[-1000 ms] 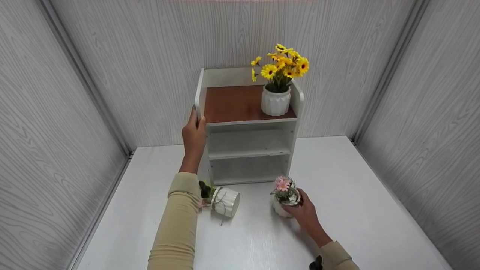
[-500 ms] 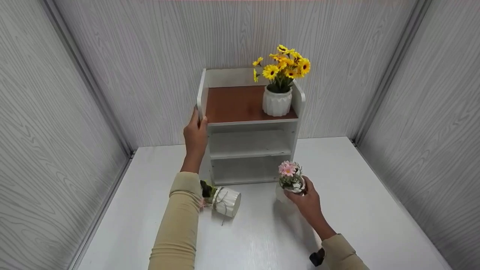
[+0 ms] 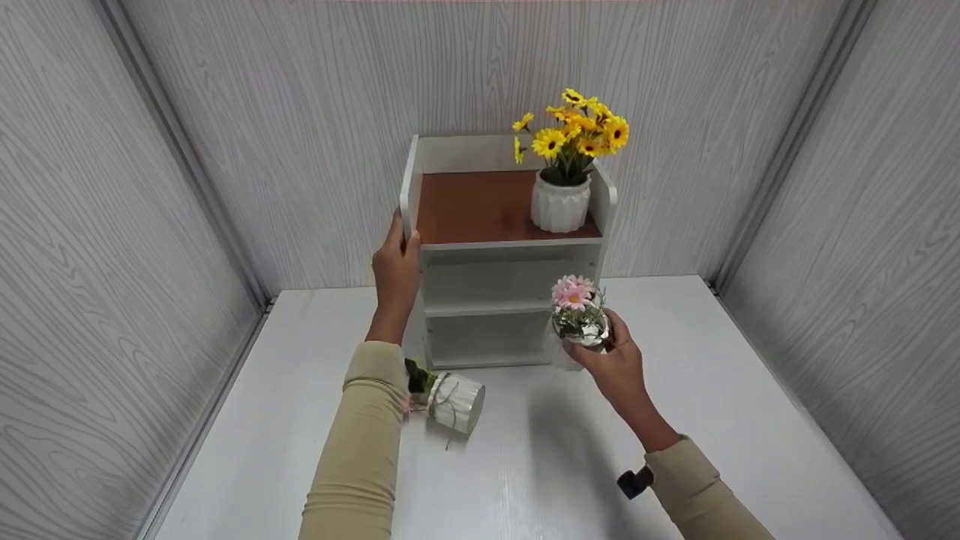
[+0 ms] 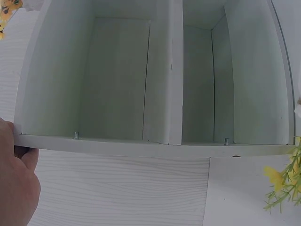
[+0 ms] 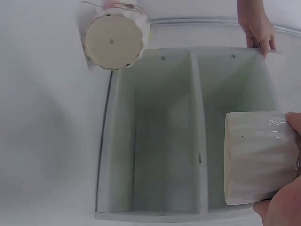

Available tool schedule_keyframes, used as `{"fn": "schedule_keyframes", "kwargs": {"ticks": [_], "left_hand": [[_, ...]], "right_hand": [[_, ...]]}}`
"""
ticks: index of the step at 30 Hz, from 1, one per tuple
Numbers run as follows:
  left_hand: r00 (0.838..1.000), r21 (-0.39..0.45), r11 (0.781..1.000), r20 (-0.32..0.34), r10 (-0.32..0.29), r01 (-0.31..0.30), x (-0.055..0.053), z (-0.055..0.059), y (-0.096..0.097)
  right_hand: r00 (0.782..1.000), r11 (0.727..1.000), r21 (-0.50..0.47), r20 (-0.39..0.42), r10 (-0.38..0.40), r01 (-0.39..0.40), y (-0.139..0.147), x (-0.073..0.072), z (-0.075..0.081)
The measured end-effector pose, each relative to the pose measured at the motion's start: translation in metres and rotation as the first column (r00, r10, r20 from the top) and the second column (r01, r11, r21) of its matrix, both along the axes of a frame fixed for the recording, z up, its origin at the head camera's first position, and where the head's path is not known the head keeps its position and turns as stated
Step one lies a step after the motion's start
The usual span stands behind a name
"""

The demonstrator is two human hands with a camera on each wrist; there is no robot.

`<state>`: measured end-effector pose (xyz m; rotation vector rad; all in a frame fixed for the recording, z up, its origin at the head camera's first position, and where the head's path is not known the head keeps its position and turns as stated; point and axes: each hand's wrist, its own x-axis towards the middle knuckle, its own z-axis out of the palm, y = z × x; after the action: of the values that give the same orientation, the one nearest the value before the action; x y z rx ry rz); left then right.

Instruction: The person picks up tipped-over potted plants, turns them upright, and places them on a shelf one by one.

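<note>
In the head view my left hand (image 3: 396,274) grips the left side panel of a small white shelf unit (image 3: 515,309) with a brown top. My right hand (image 3: 619,367) holds a white flowerpot with pink flowers (image 3: 574,300) by its upper part, raised off the table in front of the lower shelves. The right wrist view shows that pot's smooth white side (image 5: 258,157), with fingers and thumb around it at the right edge. Another white pot (image 3: 456,403), tied with twine, lies on its side near my left forearm; its flowers are partly hidden by the sleeve.
A ribbed white pot of yellow flowers (image 3: 561,202) stands on the right of the unit's top. Two open compartments lie below. Grey wood-grain panels enclose the white table (image 3: 750,420) at the back and both sides.
My right hand has lifted the pink-flowered pot from the table and carried it up and forward toward the shelf unit. My left hand keeps its grip on the side panel.
</note>
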<state>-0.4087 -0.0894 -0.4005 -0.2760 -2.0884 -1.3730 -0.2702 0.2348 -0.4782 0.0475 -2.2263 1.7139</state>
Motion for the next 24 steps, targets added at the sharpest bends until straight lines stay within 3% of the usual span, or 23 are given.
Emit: {"fn": "schedule_keyframes", "kwargs": {"ticks": [6,13,24], "left_hand": [[1.000,-0.004,1.000,0.020,-0.001,0.001,0.001,0.000,0.000],[1.000,0.007,1.000,0.009,-0.004,0.004,0.000,0.001,0.001],[1.000,0.014,1.000,0.016,-0.007,0.006,-0.001,0.000,0.000]], "right_hand": [[0.992,1.000,-0.006,-0.120,0.027,-0.028,-0.013,-0.006,0.036],[0.984,1.000,0.008,-0.177,0.029,-0.028,-0.031,-0.019,0.078],[0.963,0.998,0.024,-0.265,0.058,-0.053,-0.058,-0.047,0.115]]}}
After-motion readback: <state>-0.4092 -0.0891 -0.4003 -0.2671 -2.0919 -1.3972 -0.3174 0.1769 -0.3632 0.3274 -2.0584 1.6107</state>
